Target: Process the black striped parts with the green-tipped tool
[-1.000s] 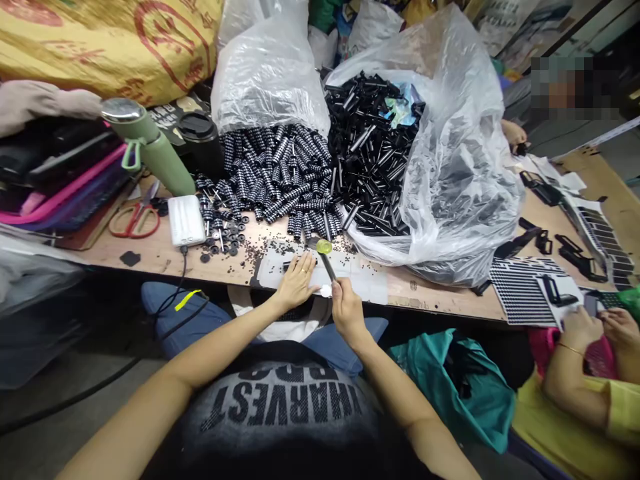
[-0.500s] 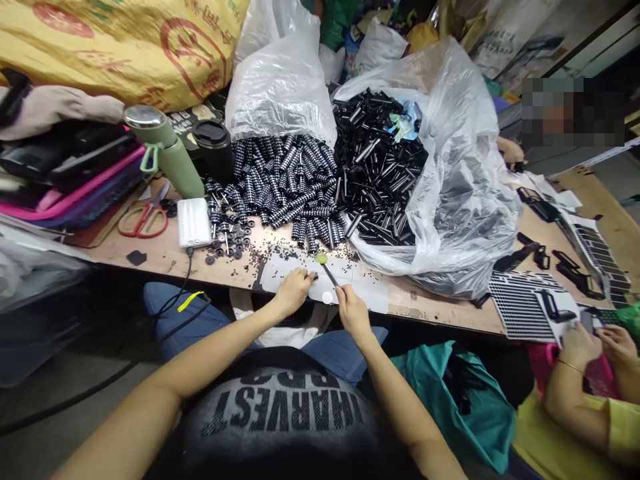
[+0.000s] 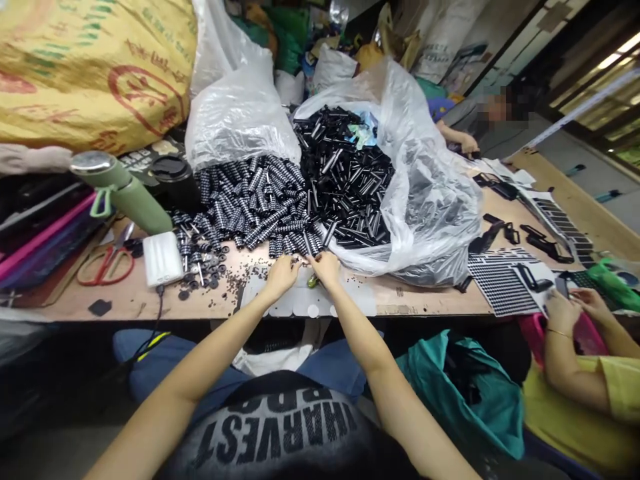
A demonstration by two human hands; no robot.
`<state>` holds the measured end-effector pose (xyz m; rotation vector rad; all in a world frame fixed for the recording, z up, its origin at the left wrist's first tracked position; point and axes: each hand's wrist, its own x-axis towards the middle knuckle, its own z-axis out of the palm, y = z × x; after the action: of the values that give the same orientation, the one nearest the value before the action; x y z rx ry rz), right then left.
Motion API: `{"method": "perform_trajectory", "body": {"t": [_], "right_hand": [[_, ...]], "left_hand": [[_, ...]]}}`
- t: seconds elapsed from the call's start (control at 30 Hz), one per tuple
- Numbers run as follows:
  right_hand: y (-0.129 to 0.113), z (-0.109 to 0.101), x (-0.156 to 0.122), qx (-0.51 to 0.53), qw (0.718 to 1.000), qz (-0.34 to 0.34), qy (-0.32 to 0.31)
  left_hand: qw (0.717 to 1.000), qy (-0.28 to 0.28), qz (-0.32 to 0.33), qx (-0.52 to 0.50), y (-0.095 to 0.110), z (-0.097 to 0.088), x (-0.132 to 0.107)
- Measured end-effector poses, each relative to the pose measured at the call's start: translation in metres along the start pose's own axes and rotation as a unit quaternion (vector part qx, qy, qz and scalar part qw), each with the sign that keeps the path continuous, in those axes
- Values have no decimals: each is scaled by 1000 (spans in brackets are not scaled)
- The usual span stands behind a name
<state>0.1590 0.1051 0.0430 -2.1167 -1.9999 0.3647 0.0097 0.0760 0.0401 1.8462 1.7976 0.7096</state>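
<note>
A worker's left hand (image 3: 281, 273) and right hand (image 3: 325, 267) meet, fingers curled, at the near edge of a heap of black-and-white ribbed cylinders (image 3: 250, 200) on the wooden counter (image 3: 420, 301). Whether either hand grips a piece cannot be told. A small green-tipped tool (image 3: 311, 283) shows just beneath the right hand, over a white sheet (image 3: 350, 305).
</note>
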Motion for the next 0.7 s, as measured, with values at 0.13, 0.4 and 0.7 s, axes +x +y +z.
{"method": "perform_trajectory", "body": {"t": [0.13, 0.4, 0.7], "right_hand": [[0, -5, 6, 35, 999, -21, -1], [30, -31, -41, 11, 926, -373, -56], [-18, -15, -74, 114, 957, -265, -42]], "left_hand": [[993, 2, -14, -120, -14, -8, -13], [973, -165, 33, -160, -23, -27, -31], [882, -79, -170, -433, -7, -1, -52]]}}
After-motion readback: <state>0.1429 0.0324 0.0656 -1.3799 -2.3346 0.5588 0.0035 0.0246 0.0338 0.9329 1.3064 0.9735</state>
